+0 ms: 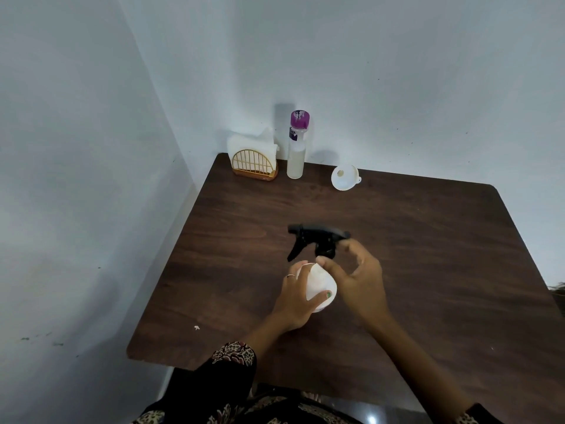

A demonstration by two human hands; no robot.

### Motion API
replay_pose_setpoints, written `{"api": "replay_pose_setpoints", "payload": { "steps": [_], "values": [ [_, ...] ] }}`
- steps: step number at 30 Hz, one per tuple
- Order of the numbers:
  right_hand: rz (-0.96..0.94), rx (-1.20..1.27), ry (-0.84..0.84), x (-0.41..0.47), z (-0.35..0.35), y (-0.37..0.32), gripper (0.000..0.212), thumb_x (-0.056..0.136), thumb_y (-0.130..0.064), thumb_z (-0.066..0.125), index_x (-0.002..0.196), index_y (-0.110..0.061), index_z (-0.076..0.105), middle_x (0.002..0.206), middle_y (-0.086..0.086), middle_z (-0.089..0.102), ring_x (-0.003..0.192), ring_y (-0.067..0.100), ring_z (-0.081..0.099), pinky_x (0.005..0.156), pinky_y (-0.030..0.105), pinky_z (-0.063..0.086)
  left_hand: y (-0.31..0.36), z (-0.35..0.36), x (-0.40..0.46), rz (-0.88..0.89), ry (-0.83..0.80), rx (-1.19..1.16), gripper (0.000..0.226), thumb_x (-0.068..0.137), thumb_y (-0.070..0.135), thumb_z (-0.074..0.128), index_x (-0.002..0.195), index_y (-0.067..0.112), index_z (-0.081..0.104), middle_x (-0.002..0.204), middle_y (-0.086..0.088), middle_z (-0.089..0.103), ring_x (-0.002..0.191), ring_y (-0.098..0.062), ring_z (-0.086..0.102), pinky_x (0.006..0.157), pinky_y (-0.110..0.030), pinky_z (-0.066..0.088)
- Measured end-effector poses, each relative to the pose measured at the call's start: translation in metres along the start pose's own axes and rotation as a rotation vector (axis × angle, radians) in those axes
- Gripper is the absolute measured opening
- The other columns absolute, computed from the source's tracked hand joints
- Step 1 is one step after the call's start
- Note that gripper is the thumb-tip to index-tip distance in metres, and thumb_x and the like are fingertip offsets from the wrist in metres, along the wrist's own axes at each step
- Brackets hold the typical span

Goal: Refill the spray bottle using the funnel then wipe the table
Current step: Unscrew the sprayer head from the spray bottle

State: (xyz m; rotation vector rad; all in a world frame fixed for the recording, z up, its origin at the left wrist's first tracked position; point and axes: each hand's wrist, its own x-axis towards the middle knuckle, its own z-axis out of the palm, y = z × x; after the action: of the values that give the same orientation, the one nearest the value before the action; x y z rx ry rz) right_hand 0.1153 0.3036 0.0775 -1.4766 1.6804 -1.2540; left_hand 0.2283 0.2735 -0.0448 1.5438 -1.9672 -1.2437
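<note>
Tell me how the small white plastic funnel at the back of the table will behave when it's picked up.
The small white plastic funnel looks thin-walled, so probably light and fairly stiff. It lies tipped on its round rim on the dark wooden table, so a nudge may roll it. Its smooth surface could slip; the small rim tab offers a grip.

Dark wooden table in pale blue-grey corner walls

Home corner — napkin holder (table)

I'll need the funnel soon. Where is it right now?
In the head view, the white funnel lies on its side at the far edge of the table, just right of the purple-capped bottle.
</note>
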Motion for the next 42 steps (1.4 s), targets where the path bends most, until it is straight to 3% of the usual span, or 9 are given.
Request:
{"api": "replay_pose_setpoints", "payload": {
  "steps": [2, 7, 12, 21, 30, 35, 38, 42],
  "values": [
    [-0.045, -0.001, 0.012, 0.007, -0.009, -0.012, 0.026, 0.077, -0.017, 0.076, 0.101, -0.016, 0.067, 0.096, -0.01, 0.068, 0.094, -0.003, 0.06, 0.078, 0.002, 0.04, 0.001, 0.0, 0.0, -0.001, 0.019, -0.008, 0.087, 0.069, 0.068, 0.047, 0.141, 0.023, 0.027, 0.15, 0.003, 0.018, 0.129, -0.022, 0.031, 0.102, -0.034, 0.034],
    [-0.144, 0.008, 0.004, 0.016, -0.024, -0.04, 0.029, 0.075, -0.019, 0.078, 0.101, -0.013, 0.068, 0.097, -0.009, 0.069, 0.093, -0.001, 0.062, 0.079, 0.006, 0.044, -0.002, 0.002, 0.001, 0.021, 0.037, -0.015, 0.07, 0.082, 0.048, 0.061, 0.139, 0.025, 0.029, 0.149, 0.004, 0.02, 0.128, -0.023, 0.031, 0.1, -0.033, 0.034],
    [-0.219, -0.046, 0.035, 0.019, -0.033, -0.06, 0.031, 0.073, -0.019, 0.079, 0.1, -0.008, 0.069, 0.095, -0.004, 0.07, 0.088, 0.004, 0.063, 0.075, 0.003, 0.043, -0.002, 0.001, 0.002, 0.039, 0.045, 0.013, 0.066, 0.085, 0.045, 0.061, 0.138, 0.024, 0.028, 0.149, 0.003, 0.019, 0.128, -0.023, 0.031, 0.098, -0.032, 0.034],
    [-0.184, 0.06, 0.1, 0.016, -0.04, -0.082, 0.026, 0.071, -0.016, 0.08, 0.093, -0.017, 0.067, 0.085, -0.017, 0.068, 0.083, 0.002, 0.066, 0.074, 0.014, 0.052, -0.003, 0.001, 0.002, 0.05, 0.05, 0.028, 0.065, 0.085, 0.046, 0.061, 0.138, 0.025, 0.028, 0.148, 0.004, 0.02, 0.127, -0.02, 0.032, 0.099, -0.032, 0.039],
    [-0.248, 0.018, 0.191, 0.015, -0.051, -0.104, 0.028, 0.075, -0.019, 0.078, 0.1, -0.015, 0.067, 0.094, -0.003, 0.071, 0.087, 0.014, 0.068, 0.077, 0.033, 0.057, -0.005, 0.002, 0.001, 0.049, 0.058, 0.033, 0.064, 0.083, 0.048, 0.062, 0.136, 0.028, 0.032, 0.147, 0.006, 0.022, 0.126, -0.021, 0.033, 0.1, -0.037, 0.043],
    [-0.297, 0.02, 0.269, 0.02, -0.057, -0.11, 0.03, 0.077, -0.021, 0.077, 0.103, -0.017, 0.064, 0.096, 0.001, 0.069, 0.09, 0.015, 0.068, 0.08, 0.033, 0.056, -0.004, 0.002, 0.001, 0.045, 0.058, 0.042, 0.064, 0.084, 0.047, 0.062, 0.136, 0.026, 0.032, 0.148, 0.006, 0.021, 0.126, -0.02, 0.033, 0.099, -0.036, 0.043],
    [-0.304, 0.082, 0.319, 0.027, -0.062, -0.111, 0.027, 0.079, -0.02, 0.076, 0.1, -0.028, 0.062, 0.097, -0.002, 0.069, 0.092, 0.015, 0.068, 0.082, 0.034, 0.055, -0.004, 0.001, 0.001, 0.042, 0.053, 0.041, 0.064, 0.083, 0.048, 0.061, 0.136, 0.028, 0.031, 0.147, 0.007, 0.021, 0.125, -0.021, 0.033, 0.099, -0.038, 0.044],
    [-0.225, 0.03, 0.354, 0.048, -0.078, -0.1, 0.024, 0.083, -0.024, 0.072, 0.105, -0.023, 0.063, 0.098, -0.01, 0.068, 0.083, 0.01, 0.066, 0.075, 0.023, 0.052, -0.002, 0.001, 0.001, 0.03, 0.058, 0.04, 0.064, 0.083, 0.048, 0.062, 0.136, 0.028, 0.031, 0.148, 0.006, 0.02, 0.126, -0.022, 0.033, 0.099, -0.038, 0.042]
  ]
}}
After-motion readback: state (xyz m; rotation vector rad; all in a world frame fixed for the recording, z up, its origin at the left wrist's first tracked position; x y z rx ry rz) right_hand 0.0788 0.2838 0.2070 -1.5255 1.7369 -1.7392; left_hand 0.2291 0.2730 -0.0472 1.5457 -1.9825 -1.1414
